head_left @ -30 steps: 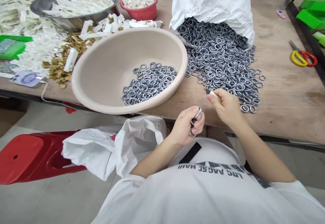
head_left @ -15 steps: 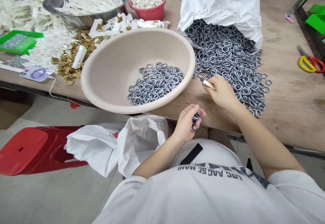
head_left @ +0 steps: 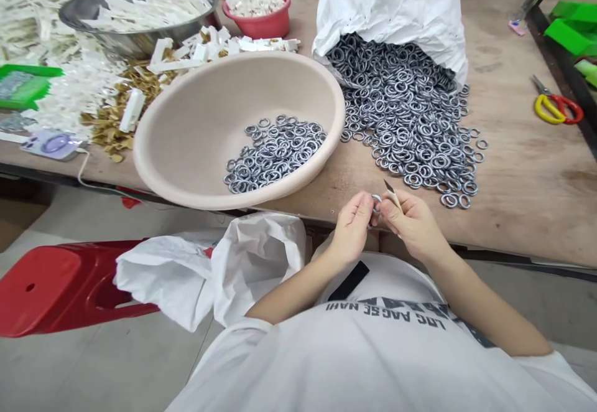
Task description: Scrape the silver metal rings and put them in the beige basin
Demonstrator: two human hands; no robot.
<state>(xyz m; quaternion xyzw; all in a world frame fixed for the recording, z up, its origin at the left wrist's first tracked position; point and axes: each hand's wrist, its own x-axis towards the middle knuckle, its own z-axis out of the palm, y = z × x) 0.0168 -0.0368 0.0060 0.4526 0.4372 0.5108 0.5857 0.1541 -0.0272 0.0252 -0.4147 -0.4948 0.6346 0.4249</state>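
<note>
My left hand [head_left: 351, 225] is closed on a grey ring [head_left: 376, 203] near the table's front edge; other rings in its palm are mostly hidden. Beside it, my right hand [head_left: 413, 219] grips a small knife [head_left: 392, 195] with a pale handle, its dark blade pointing up and away. The fingertips of both hands meet at the ring. To the left, a large beige basin [head_left: 196, 113] holds a heap of grey rings [head_left: 275, 154]. Beyond my right hand, a bigger pile of rings [head_left: 410, 119] spills from a white sack [head_left: 392, 1].
Scissors [head_left: 555, 104] lie at the right. White and brown pieces [head_left: 116, 107], a steel bowl [head_left: 135, 35], a red bowl [head_left: 265, 23] and a phone [head_left: 51, 144] are at the left. Below the table edge are an open white bag [head_left: 256, 262] and a red stool [head_left: 41, 284].
My right hand has come back from the ring pile to my left hand, knife still in it. A ring now shows between the fingertips. The view has shifted slightly right.
</note>
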